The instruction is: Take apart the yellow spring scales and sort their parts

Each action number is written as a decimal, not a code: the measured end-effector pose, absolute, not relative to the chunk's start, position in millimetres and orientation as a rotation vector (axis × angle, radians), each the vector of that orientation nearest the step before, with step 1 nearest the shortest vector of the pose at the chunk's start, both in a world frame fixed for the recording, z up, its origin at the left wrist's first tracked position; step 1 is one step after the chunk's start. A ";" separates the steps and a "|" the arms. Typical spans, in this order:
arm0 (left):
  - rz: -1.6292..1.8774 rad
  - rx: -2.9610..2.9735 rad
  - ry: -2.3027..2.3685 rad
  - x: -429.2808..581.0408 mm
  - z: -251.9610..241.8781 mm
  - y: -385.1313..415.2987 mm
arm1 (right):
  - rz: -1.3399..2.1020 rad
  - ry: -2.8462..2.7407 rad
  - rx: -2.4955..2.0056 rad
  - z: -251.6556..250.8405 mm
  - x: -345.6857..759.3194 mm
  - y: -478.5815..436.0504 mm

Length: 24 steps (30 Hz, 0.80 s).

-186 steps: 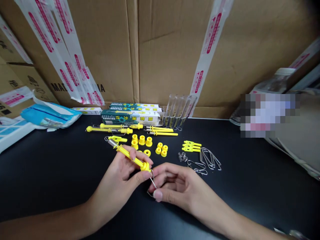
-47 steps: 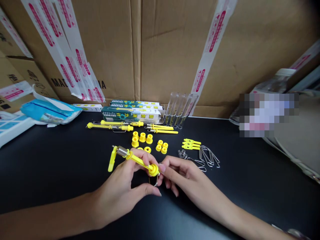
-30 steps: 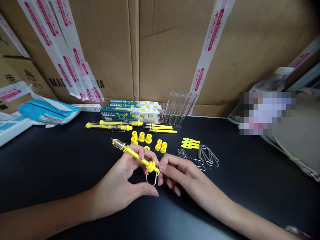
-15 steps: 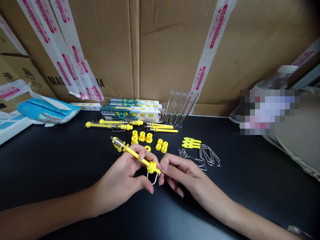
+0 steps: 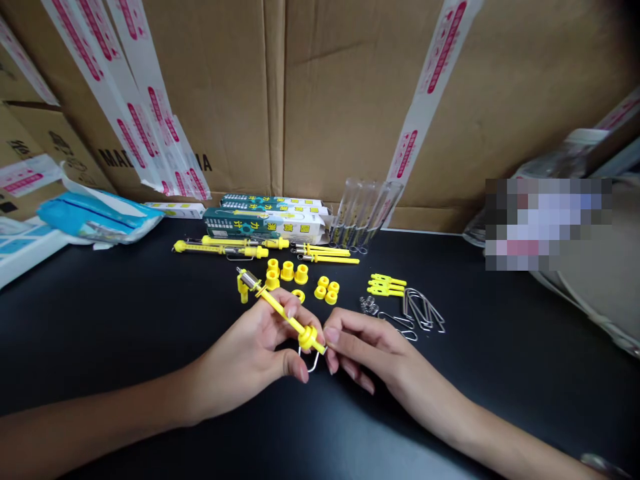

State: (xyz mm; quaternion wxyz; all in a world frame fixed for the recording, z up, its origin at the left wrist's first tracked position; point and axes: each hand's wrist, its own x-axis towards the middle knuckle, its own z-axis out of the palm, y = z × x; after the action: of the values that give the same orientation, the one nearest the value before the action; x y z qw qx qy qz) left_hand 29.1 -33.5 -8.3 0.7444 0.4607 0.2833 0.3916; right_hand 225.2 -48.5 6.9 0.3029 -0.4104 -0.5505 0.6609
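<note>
My left hand (image 5: 250,357) is closed round a partly assembled spring scale (image 5: 281,309), a thin yellow rod slanting down to the right. A metal spring sits at its upper end, and a yellow collar (image 5: 307,336) surrounds its lower part. Below the collar hangs a bent wire loop (image 5: 314,366) beside my left thumb. My right hand (image 5: 370,347) pinches thumb and forefinger together right at the rod's lower tip; whatever lies between them is too small to make out. Just beyond my left hand are yellow collars (image 5: 301,274), smaller yellow caps (image 5: 331,297) and another yellow part (image 5: 243,291).
Farther back lie spring scales (image 5: 225,251), yellow rods (image 5: 330,259), printed boxes (image 5: 265,225) and upright clear tubes (image 5: 367,207). Yellow flat pieces (image 5: 386,287), small springs (image 5: 369,305) and wire hooks (image 5: 423,310) are to the right. Cardboard (image 5: 340,100) walls the back.
The whole view has shifted slightly, moving the scene a little to the right. My hands keep nearly the same pose at the rod; the yellow part behind my left hand shows more clearly.
</note>
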 end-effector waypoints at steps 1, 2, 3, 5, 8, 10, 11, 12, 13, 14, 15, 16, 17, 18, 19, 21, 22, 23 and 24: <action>0.852 1.008 0.605 28.9 -8.9 -33.1 | 1.754 -1.462 -1.087 7.1 225.5 -48.5; 0.845 1.008 0.590 28.6 -9.2 -32.5 | 1.755 -1.464 -1.085 7.2 225.8 -48.5; 0.834 1.011 0.577 28.2 -9.1 -31.9 | 1.755 -1.466 -1.080 7.1 226.0 -48.6; 0.824 1.054 0.553 27.2 -7.9 -30.7 | 1.755 -1.468 -1.066 6.3 225.9 -48.6; 0.857 1.192 0.507 25.1 -5.0 -29.6 | 1.739 -1.454 -1.037 3.6 224.5 -47.8; 0.893 1.263 0.519 23.6 -4.1 -29.8 | 1.732 -1.407 -1.000 1.7 223.3 -46.6; 0.907 1.280 0.541 22.9 -4.2 -30.2 | 1.727 -1.373 -0.977 1.0 222.9 -45.9; 0.919 1.290 0.568 22.4 -4.7 -30.7 | 1.718 -1.338 -0.950 0.6 222.7 -45.3; 0.928 1.295 0.591 22.0 -5.5 -31.3 | 1.708 -1.307 -0.919 0.6 222.7 -44.8; 0.936 1.294 0.609 21.8 -6.3 -31.8 | 1.693 -1.285 -0.890 0.9 223.0 -44.6; 0.942 1.288 0.623 21.7 -7.0 -32.3 | 1.675 -1.271 -0.862 1.5 223.4 -44.6; 0.942 1.280 0.639 21.9 -7.4 -32.7 | 1.659 -1.261 -0.840 2.4 223.8 -45.0; 0.938 1.274 0.658 22.1 -7.5 -33.0 | 1.646 -1.255 -0.823 3.4 224.3 -45.6; 0.927 1.268 0.684 22.2 -7.0 -33.2 | 1.638 -1.252 -0.810 4.4 224.7 -46.3; 0.918 1.265 0.715 22.3 -6.1 -33.5 | 1.626 -1.254 -0.801 5.3 225.1 -47.1; 0.897 1.285 0.788 21.8 -3.0 -34.6 | 1.590 -1.265 -0.800 6.3 225.7 -48.4; 0.885 1.315 0.825 21.3 -0.8 -35.4 | 1.572 -1.269 -0.802 6.3 225.9 -48.8; 0.870 1.356 0.857 20.6 1.6 -36.4 | 1.558 -1.271 -0.799 6.1 226.0 -49.1; 0.851 1.405 0.886 19.9 4.2 -37.5 | 1.551 -1.267 -0.799 5.7 226.0 -49.1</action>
State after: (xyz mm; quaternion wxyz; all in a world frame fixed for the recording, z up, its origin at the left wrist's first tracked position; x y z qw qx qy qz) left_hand 19.9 -37.5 4.2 0.5953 0.6050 0.3813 0.3663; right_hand 226.0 -49.1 5.7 0.4731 -0.3263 -0.5179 0.6336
